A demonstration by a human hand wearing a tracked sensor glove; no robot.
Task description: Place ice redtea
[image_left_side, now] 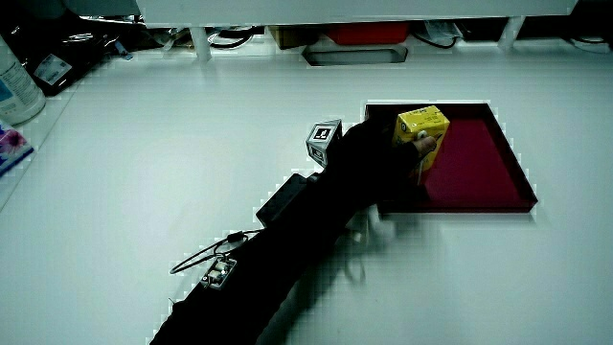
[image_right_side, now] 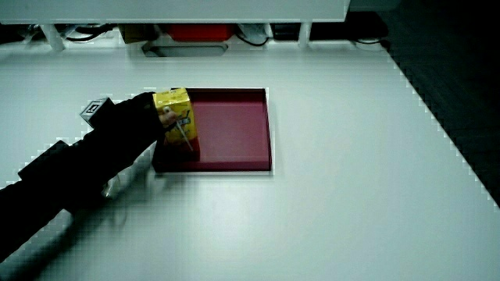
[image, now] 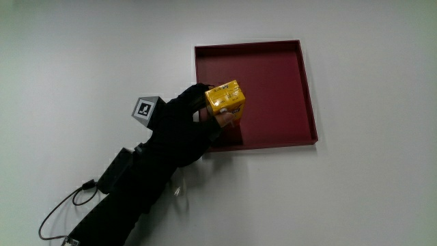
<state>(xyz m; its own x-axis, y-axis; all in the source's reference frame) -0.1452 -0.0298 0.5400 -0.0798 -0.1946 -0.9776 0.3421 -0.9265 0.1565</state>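
Observation:
A yellow ice red tea carton (image: pixel 226 100) stands upright in the dark red tray (image: pixel 280 82), in the tray's corner nearest the person. The gloved hand (image: pixel 198 116) wraps its fingers around the carton's side, with the patterned cube (image: pixel 145 110) on its back. In both side views the carton (image_left_side: pixel 421 134) (image_right_side: pixel 175 117) is upright with the hand (image_left_side: pixel 378 158) (image_right_side: pixel 133 125) closed on it. Whether the carton's base rests on the tray floor is hidden by the hand.
The tray (image_left_side: pixel 479 163) (image_right_side: pixel 234 133) holds nothing else. A black cable (image: pixel 61 208) runs along the forearm on the table. A bottle (image_left_side: pixel 14 81) stands at the table's edge in a side view. A low partition (image_left_side: pixel 316 10) bounds the table.

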